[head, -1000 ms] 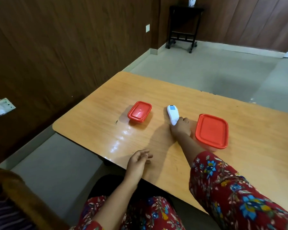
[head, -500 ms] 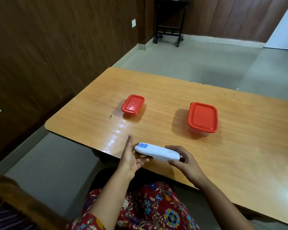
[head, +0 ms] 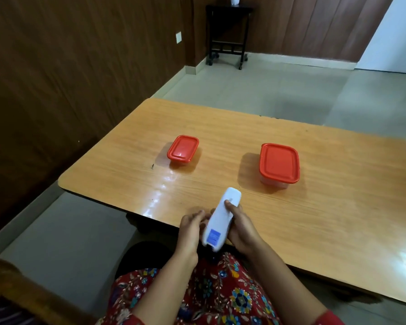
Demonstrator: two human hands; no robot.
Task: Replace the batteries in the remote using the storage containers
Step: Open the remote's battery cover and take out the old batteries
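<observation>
I hold a white remote [head: 220,219] with a blue label over the near edge of the wooden table [head: 326,207], back side up and pointing away from me. My right hand [head: 243,228] grips its right side, thumb on top. My left hand [head: 190,228] cups its left side. A small container with a red lid [head: 182,148] stands at the middle left of the table. A larger red-lidded container [head: 279,163] stands to its right. Both lids are on, so their contents are hidden.
A dark wood-panelled wall [head: 68,78] runs along the left. A black stand on wheels [head: 227,36] is in the far corner. Grey floor [head: 267,90] lies beyond the table. My lap in red floral cloth [head: 211,292] is under the table's near edge.
My right hand lifted the remote from the table's middle and brought it to the near edge. The remote turned from lying crosswise to pointing away from me, and my left hand closed on it.
</observation>
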